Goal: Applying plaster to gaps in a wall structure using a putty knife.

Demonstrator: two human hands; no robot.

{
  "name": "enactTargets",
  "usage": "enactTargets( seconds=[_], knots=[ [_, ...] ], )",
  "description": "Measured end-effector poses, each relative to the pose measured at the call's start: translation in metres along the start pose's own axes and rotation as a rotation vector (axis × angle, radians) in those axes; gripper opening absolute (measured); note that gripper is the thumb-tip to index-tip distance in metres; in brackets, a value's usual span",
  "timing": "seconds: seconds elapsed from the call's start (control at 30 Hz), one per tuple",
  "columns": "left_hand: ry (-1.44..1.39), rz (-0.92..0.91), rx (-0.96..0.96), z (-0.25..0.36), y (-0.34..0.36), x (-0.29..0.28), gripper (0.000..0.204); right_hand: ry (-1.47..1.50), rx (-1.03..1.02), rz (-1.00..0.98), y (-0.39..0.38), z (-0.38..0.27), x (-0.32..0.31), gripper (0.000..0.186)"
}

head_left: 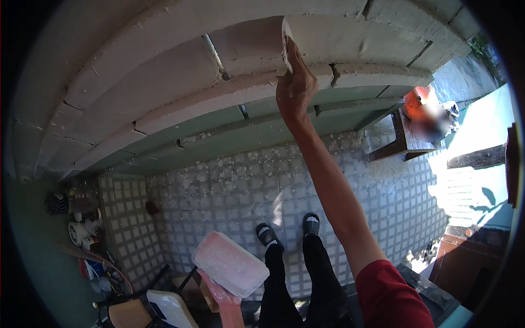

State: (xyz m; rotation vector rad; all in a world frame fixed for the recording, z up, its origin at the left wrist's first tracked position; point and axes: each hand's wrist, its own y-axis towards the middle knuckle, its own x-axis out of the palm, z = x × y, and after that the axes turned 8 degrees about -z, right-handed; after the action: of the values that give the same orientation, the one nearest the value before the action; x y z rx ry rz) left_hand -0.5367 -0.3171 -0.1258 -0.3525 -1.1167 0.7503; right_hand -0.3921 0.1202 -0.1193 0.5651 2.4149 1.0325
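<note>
My right hand [297,90] reaches up and forward, its fingers closed round a putty spreader [286,46]. Smeared with white paste and seen nearly edge-on, the spreader rests against the pale ledged wall [246,46]. A darker, damp-looking patch shows on the panel just left of it. Low in the view, my left hand [221,291] grips a rectangular plastic tub [232,262] from beneath and the side. Pinkish-white paste coats the inside of the tub, which is tilted toward me. Gaps and cracks run between the wall's panels.
Spattered floor tiles [219,186] lie under my sandaled feet [268,235]. A wooden bench [402,134] at the right bears an orange bucket [416,98] and other items. Cluttered goods [82,232] line the left side. Chairs [169,307] and a cardboard box [194,290] stand near my left arm.
</note>
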Motion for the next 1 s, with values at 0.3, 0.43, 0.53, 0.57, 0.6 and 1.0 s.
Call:
enactTargets(
  seconds=[0.3, 0.43, 0.53, 0.57, 0.6, 1.0],
  knots=[
    [0.034, -0.001, -0.001, -0.006, 0.002, 0.004, 0.071, 0.214, 0.298, 0.304, 0.04, 0.047, -0.058, 0.053],
    [0.078, 0.023, 0.02, -0.003, 0.001, 0.0, 0.073, -0.063, 0.196, 0.252, 0.041, 0.017, -0.034, 0.061],
    [0.102, 0.041, 0.036, 0.0, 0.005, -0.004, 0.073, -0.103, 0.09, 0.117, 0.021, -0.009, -0.004, 0.063],
    [0.111, 0.048, 0.049, 0.0, 0.004, -0.005, 0.073, -0.048, 0.015, 0.098, 0.012, -0.021, 0.011, 0.062],
    [0.111, 0.05, 0.046, 0.0, 0.004, -0.005, 0.073, 0.003, -0.061, 0.08, 0.004, -0.03, 0.021, 0.061],
    [0.055, 0.012, 0.034, 0.013, 0.008, -0.008, 0.071, 0.461, 0.389, 0.35, -0.013, 0.074, -0.032, 0.043]
  ],
)
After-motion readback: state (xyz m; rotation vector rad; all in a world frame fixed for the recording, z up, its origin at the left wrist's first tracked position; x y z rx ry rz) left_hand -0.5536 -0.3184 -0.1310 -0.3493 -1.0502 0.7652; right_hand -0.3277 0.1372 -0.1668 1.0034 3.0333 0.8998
